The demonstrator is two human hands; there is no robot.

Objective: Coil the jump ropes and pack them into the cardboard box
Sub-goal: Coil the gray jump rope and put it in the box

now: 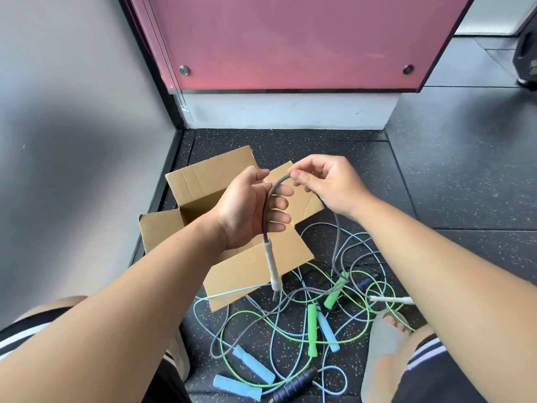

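Open cardboard box (pixel 200 187) sits at the floor's (pixel 436 175) far-left corner, rope tangle (pixel 312 330) just R of it. Above, our L hand (pixel 252 210) curls fingers round grey rope (pixel 265 216); R hand (pixel 325 184) pinches it, thumb + forefinger. Its handle (pixel 271 266) hangs down.

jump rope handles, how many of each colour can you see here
green handles: 2
light blue handles: 3
black handles with purple bands: 2
white handles: 2, one hanging from the held grey rope
total: 9
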